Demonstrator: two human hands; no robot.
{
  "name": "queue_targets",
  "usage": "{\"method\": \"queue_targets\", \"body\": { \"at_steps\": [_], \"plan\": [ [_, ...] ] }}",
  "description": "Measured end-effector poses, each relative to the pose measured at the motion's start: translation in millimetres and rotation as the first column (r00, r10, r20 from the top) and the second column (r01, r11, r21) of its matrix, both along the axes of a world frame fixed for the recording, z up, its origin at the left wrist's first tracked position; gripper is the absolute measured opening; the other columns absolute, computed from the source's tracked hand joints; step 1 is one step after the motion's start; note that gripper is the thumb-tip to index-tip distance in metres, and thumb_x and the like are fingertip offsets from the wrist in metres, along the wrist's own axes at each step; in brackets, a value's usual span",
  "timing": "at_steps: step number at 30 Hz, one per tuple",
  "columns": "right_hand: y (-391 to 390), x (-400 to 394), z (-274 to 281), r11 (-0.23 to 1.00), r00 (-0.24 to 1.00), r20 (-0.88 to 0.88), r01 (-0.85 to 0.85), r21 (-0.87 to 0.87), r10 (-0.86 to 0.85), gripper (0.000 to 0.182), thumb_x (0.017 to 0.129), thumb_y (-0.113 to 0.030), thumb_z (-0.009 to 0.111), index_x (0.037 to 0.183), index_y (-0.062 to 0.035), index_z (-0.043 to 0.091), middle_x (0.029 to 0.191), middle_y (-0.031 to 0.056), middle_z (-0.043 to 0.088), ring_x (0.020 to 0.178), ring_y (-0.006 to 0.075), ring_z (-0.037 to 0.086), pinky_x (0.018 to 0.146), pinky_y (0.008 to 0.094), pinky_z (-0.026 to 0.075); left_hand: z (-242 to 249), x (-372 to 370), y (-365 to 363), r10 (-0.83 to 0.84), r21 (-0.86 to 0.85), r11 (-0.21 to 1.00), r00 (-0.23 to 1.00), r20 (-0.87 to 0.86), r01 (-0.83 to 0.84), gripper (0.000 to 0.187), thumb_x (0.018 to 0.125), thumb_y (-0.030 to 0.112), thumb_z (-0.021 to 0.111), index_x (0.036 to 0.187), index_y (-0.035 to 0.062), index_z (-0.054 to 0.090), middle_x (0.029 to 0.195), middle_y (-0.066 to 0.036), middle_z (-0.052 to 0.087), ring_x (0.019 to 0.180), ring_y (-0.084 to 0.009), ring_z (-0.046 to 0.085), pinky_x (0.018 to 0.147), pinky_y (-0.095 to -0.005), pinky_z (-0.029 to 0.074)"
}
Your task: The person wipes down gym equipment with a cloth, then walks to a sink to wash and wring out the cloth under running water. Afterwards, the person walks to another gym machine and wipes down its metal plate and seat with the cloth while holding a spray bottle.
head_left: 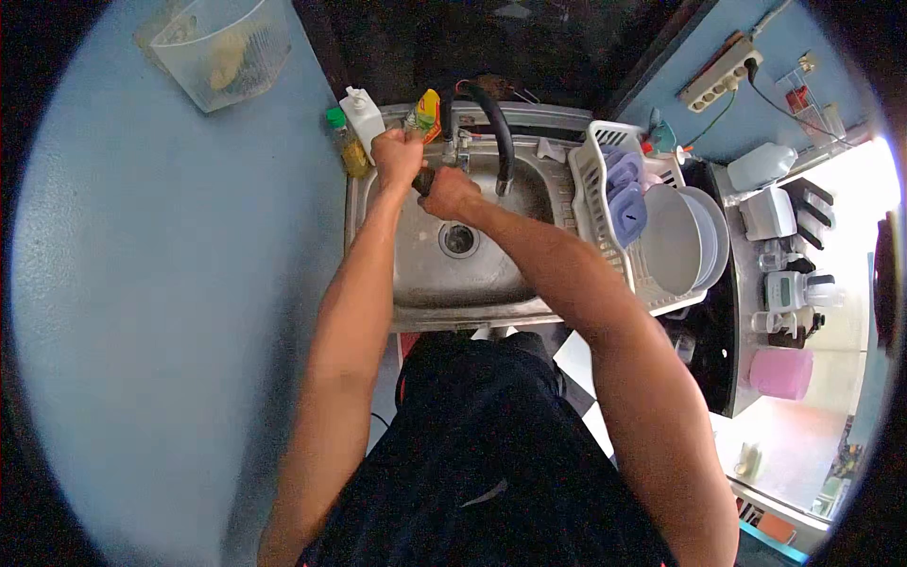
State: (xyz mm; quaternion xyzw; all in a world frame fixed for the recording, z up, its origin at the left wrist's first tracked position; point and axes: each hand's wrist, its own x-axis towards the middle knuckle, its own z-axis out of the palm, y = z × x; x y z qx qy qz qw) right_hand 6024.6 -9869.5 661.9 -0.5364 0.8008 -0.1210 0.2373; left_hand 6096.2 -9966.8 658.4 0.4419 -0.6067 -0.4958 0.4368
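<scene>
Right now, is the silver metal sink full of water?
Not full: the silver metal sink shows its bottom and round metal drain.

The wall (pixel 170 283) on the left is plain pale blue. A green cap (pixel 335 117) tops the bottle of yellowish contents (pixel 354 156), beside a white bottle (pixel 364 115). The faucet hose (pixel 497 128) is black, the sink (pixel 416 255) silver-grey. Right, a white rack (pixel 590 180) bears purple-blue containers (pixel 626 213); farther right, a tub (pixel 781 372) is pink.
</scene>
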Motion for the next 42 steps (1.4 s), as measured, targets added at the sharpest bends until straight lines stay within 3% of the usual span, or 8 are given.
{"method": "queue_targets", "body": {
  "at_steps": [14,17,20,21,25,28,34,42],
  "plan": [
    [55,40,-16,0.994,0.989,0.129,0.078,-0.077,-0.068,0.068,0.088,-0.059,0.054,0.112,0.0034,0.061,0.095,0.0273,0.069,0.096,0.0428,0.066,0.082,0.0504,0.054,-43,22,24,-0.073,-0.244,0.921,0.751,0.656,0.302,0.053,0.083,0.043,0.066,0.057,-0.0025,0.060,0.054,-0.016,0.059,0.058,-0.0311,0.066,0.061,-0.0447,0.051],
    [48,29,-112,0.968,0.967,0.240,-0.027,-0.249,0.089,0.054,0.091,-0.054,0.053,0.112,-0.0038,0.053,0.081,0.0229,0.066,0.072,0.0405,0.063,0.062,0.0493,0.050,-21,32,34,-0.418,0.179,0.873,0.507,0.753,0.454,0.059,0.079,0.059,0.068,0.070,0.0019,0.060,0.071,-0.013,0.062,0.069,-0.0262,0.061,0.066,-0.0414,0.048],
    [60,34,-86,0.958,0.485,0.850,0.277,0.074,-0.206,0.047,0.096,-0.053,0.049,0.102,-0.0060,0.051,0.066,0.0151,0.060,0.048,0.0280,0.055,0.041,0.0392,0.042,-16,45,22,-0.693,0.502,0.707,0.630,0.351,0.498,0.070,0.075,0.071,0.067,0.095,0.0035,0.061,0.101,-0.013,0.062,0.093,-0.0216,0.059,0.078,-0.0396,0.048],
    [70,41,-38,0.855,0.021,0.879,0.243,0.458,-0.477,0.047,0.096,-0.053,0.048,0.099,-0.0062,0.051,0.063,0.0123,0.057,0.044,0.0234,0.052,0.038,0.0352,0.039,-17,54,14,-0.707,0.549,0.641,0.692,0.150,0.536,0.077,0.074,0.074,0.066,0.105,0.0031,0.063,0.112,-0.014,0.061,0.102,-0.0210,0.059,0.084,-0.0397,0.048],
    [86,59,-1,0.926,-0.652,0.726,0.098,0.364,-0.217,0.054,0.093,-0.064,0.044,0.092,-0.0106,0.054,0.058,0.0053,0.051,0.038,0.0158,0.041,0.034,0.0267,0.030,12,84,-9,-0.778,0.145,0.340,0.364,-0.511,0.929,0.100,0.080,0.064,0.068,0.152,0.0063,0.028,0.151,-0.017,0.035,0.136,-0.0303,0.041,0.108,-0.0479,0.038],
    [90,75,38,0.935,-0.803,0.570,0.050,0.352,-0.172,0.056,0.093,-0.065,0.043,0.089,-0.0102,0.055,0.059,0.0058,0.052,0.037,0.0161,0.039,0.034,0.0279,0.029,22,79,3,-0.646,-0.069,0.404,0.231,-0.727,0.912,0.130,0.062,0.055,0.086,0.156,0.0098,0.008,0.152,-0.024,0.032,0.129,-0.0372,0.048,0.107,-0.0483,0.043],
    [109,100,122,0.962,-0.938,0.347,0.100,0.254,0.006,0.068,0.094,-0.068,0.037,0.104,-0.0047,0.058,0.064,0.0049,0.050,0.043,0.0159,0.040,0.038,0.0275,0.029,113,42,86,-0.524,-0.646,0.495,-0.393,-0.756,0.582,0.091,0.078,0.039,0.080,0.151,0.0221,0.030,0.146,-0.016,0.039,0.137,-0.0420,0.036,0.112,-0.0727,0.011],
    [140,110,211,0.984,-0.932,0.327,0.116,-0.134,0.155,0.061,0.090,-0.063,0.054,0.109,-0.0058,0.055,0.068,0.0060,0.051,0.052,0.0144,0.044,0.047,0.0272,0.036,182,75,106,-0.642,-0.700,0.513,-0.318,-0.697,0.496,0.016,0.083,0.016,0.071,0.093,0.0158,0.058,0.100,-0.003,0.054,0.108,-0.0253,0.054,0.116,-0.0666,0.006]
  ]
}}
